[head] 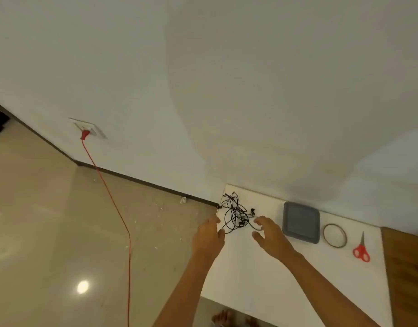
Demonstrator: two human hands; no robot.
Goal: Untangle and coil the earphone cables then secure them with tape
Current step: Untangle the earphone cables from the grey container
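The cables (235, 213) lie tangled at the far left corner of the table (250, 279), just beyond and between the left hand (209, 234) and right hand (270, 234) — both loosely open, gripping nothing, about equally near.

The surface (262, 279) carries one tangle of black earphone cables (235, 213), one grey tray (301, 222), one tape roll (335, 246) and one pair of red scissors (361, 250). Two hands show: left hand (209, 237) and right hand (271, 234). One red cord (117, 208) leaves one wall socket (91, 129).
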